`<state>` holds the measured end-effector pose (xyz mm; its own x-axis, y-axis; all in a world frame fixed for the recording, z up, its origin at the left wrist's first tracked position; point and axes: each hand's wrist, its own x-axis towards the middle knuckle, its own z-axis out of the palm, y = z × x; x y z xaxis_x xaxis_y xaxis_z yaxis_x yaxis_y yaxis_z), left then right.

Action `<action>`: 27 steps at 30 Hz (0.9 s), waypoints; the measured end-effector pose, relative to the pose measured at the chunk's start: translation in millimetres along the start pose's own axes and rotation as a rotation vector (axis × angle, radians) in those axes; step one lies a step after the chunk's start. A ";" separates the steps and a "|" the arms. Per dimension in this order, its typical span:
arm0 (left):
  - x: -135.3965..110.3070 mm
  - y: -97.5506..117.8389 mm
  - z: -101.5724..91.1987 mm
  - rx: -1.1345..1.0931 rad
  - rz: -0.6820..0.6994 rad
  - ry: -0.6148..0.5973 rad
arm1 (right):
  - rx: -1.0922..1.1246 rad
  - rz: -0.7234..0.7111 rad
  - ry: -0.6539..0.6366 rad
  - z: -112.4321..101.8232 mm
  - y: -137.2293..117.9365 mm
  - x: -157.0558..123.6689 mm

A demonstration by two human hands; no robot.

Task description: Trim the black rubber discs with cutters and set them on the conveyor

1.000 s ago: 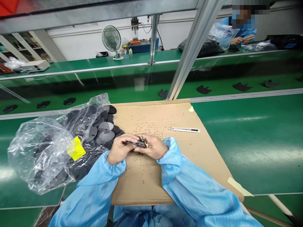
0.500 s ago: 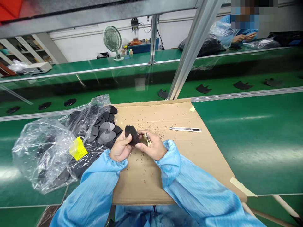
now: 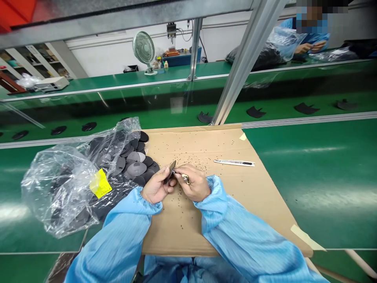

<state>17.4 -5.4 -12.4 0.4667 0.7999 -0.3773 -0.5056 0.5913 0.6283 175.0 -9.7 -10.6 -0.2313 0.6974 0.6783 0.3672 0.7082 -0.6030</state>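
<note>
Over the cardboard, my left hand (image 3: 155,189) grips a thin black oval plastic piece (image 3: 170,171), turned nearly edge-on. My right hand (image 3: 196,183) is closed around a small metal-and-cream tool, apparently nippers (image 3: 185,179); most of it is hidden by my fingers. The tool's tip is at the right side of the oval piece, and my right fingertips are close to it. To the left, a heap of similar black ovals (image 3: 137,169) spills from a clear plastic bag (image 3: 63,177) with a yellow label (image 3: 100,184).
Tiny black bits are scattered over the cardboard sheet (image 3: 235,204). A utility knife (image 3: 234,162) lies at its right. Behind, black pieces rest on a green belt (image 3: 147,104) beyond a metal post (image 3: 235,74). A fan (image 3: 143,48) and a co-worker's hands (image 3: 309,47) are farther back.
The oval piece has turned from showing its broad face to nearly edge-on. My right hand and the tool have come against its right side. The view has shifted slightly.
</note>
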 end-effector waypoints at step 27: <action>61.8 105.2 23.0 0.944 0.869 0.689 | 0.181 0.420 0.219 15.5 20.4 0.2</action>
<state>9.7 103.9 46.1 -0.3030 0.9131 0.2730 0.3409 -0.1637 0.9258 168.4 6.5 -29.3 0.1042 0.9004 0.4224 0.2214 0.3931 -0.8924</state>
